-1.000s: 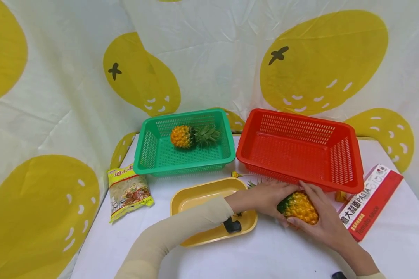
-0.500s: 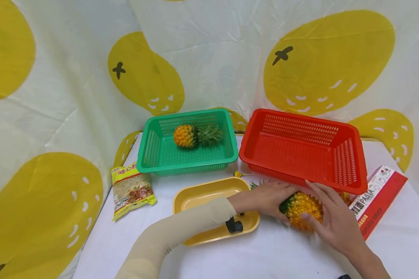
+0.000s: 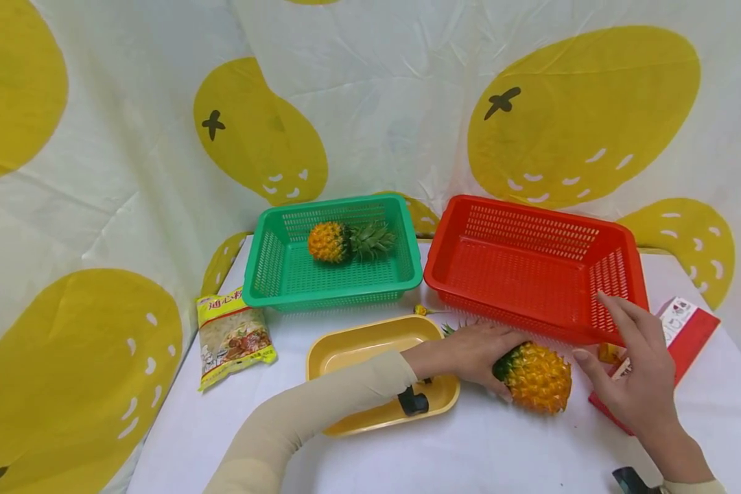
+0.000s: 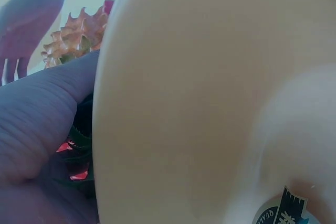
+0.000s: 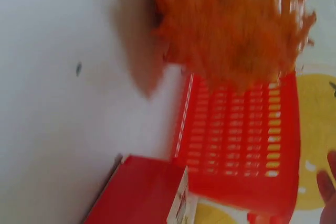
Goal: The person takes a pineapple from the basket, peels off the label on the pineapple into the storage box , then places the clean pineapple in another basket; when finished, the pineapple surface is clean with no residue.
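Observation:
A yellow-orange pineapple (image 3: pixel 538 381) is in front of the red basket, its body pointing right. My left hand (image 3: pixel 477 353) grips it at the dark green top, with the thumb on the near side; leaf tips poke out behind the wrist and the rest of the crown is hidden. Right of the pineapple, my right hand (image 3: pixel 642 381) is apart from it, fingers extended, holding nothing. That hand overlaps the red and white pasta box (image 3: pixel 694 336). In the right wrist view, the pineapple's spiky body (image 5: pixel 231 30) looms close and blurred.
Behind the hands stands the red basket (image 3: pixel 431 274), with nothing in it. The green basket (image 3: pixel 327 300) at its left holds another pineapple (image 3: pixel 327 242). A yellow tray (image 3: pixel 339 418) lies under my left forearm. At far left is a bag of pasta (image 3: pixel 234 339).
My right hand has let go of the pineapple and moved right, over the pasta box. The left hand keeps its grip on the pineapple's top. The view has shifted slightly.

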The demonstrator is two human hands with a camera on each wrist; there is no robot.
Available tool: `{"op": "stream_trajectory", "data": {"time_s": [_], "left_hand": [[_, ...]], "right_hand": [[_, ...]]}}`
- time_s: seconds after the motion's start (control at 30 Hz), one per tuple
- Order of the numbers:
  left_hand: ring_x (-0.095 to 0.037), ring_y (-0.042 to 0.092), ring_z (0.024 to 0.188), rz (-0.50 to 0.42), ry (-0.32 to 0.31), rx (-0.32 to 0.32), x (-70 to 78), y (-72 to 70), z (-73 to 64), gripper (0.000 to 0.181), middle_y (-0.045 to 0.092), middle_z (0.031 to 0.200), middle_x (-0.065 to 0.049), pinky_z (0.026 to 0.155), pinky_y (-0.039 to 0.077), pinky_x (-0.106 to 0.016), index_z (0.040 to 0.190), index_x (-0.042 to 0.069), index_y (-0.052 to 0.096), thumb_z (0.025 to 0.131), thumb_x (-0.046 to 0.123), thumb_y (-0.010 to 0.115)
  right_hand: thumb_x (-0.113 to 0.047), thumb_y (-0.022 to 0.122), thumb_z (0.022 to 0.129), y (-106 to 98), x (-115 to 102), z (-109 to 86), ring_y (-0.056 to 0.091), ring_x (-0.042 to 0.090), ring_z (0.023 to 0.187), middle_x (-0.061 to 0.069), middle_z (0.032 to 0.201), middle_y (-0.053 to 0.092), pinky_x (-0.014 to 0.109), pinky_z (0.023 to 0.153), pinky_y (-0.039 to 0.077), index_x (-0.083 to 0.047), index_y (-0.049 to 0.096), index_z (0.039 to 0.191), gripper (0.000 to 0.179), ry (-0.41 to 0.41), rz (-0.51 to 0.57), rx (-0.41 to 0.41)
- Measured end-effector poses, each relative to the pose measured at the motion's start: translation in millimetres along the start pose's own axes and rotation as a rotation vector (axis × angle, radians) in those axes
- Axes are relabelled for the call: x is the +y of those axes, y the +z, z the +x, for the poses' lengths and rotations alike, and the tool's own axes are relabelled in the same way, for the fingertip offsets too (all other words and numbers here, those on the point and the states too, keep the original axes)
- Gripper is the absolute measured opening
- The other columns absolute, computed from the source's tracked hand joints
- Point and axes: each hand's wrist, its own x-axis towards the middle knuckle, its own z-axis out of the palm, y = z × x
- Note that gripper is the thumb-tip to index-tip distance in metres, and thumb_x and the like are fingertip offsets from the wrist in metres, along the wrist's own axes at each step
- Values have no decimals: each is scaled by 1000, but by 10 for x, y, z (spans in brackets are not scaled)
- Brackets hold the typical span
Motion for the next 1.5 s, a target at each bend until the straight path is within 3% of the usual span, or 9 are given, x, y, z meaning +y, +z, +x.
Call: {"op": "stream_trajectory", "data": {"time_s": [0.13, 0.37, 0.43, 0.5, 0.6, 0.63, 0.87, 1.1, 1.5], "left_hand": [[-1, 38, 140, 2, -1, -14, 6, -7, -3, 104, 43, 159, 12, 117, 23, -20, 165, 24, 32, 84, 63, 83], [-2, 38, 141, 17, -7, -17, 12, -3, -10, 104, 43, 159, 12, 117, 24, -21, 166, 25, 31, 84, 64, 83], [-2, 38, 140, 25, -8, -17, 11, -4, -12, 104, 42, 158, 12, 117, 24, -21, 166, 25, 31, 84, 65, 82], [-2, 38, 140, 31, -8, -17, 6, -1, -10, 105, 42, 158, 11, 117, 24, -21, 166, 25, 31, 84, 65, 82], [-4, 38, 140, 36, -1, -20, 2, -1, -11, 105, 42, 159, 10, 116, 25, -21, 166, 24, 30, 84, 65, 81], [-4, 39, 140, 34, 0, -21, 0, 0, -11, 105, 42, 159, 10, 117, 25, -22, 166, 24, 30, 84, 65, 81], [-3, 35, 142, 33, -10, -31, -2, 14, -3, 104, 39, 160, 11, 118, 22, -22, 166, 26, 28, 85, 66, 80], [-2, 34, 142, 11, -3, -37, -15, 19, 23, 104, 40, 158, 12, 119, 21, -24, 165, 27, 29, 84, 64, 82], [3, 40, 129, -40, 77, -40, 15, -45, 71, 98, 48, 145, 16, 113, 27, -19, 157, 26, 42, 78, 55, 92]], "right_hand": [[-9, 87, 77, -13, 152, 34, 37, 12, 142, 15, 157, 47, 11, 104, 31, -18, 51, 159, 91, 84, -25, 54], [-15, 85, 83, 3, 337, 30, 29, 14, 148, 11, 164, 37, 14, 108, 25, -22, 42, 165, 92, 198, -77, 47], [-19, 84, 86, 8, 371, 30, 28, 20, 150, 12, 165, 35, 28, 116, 28, -22, 37, 167, 93, 237, -98, 18], [-24, 82, 89, 3, 405, 34, 25, 28, 152, 14, 167, 31, 50, 119, 31, -21, 31, 169, 94, 285, -123, -24], [-31, 79, 92, -1, 464, 38, 21, 38, 154, 18, 169, 25, 80, 106, 31, -19, 24, 170, 97, 338, -156, -78], [-32, 79, 92, -1, 483, 39, 19, 40, 154, 18, 170, 23, 82, 103, 32, -19, 22, 171, 98, 352, -161, -89], [-38, 78, 94, 25, 570, 19, 19, 46, 153, 20, 172, 16, 82, 93, 39, -17, 14, 171, 102, 437, -174, -130], [-43, 74, 97, 38, 598, -14, 24, 53, 149, 23, 171, 20, 83, 88, 41, -20, 6, 172, 104, 500, -147, -176], [-43, 69, 101, 39, 584, -14, 26, 53, 148, 23, 170, 21, 80, 87, 44, -24, 4, 171, 98, 545, -138, -177]]}}
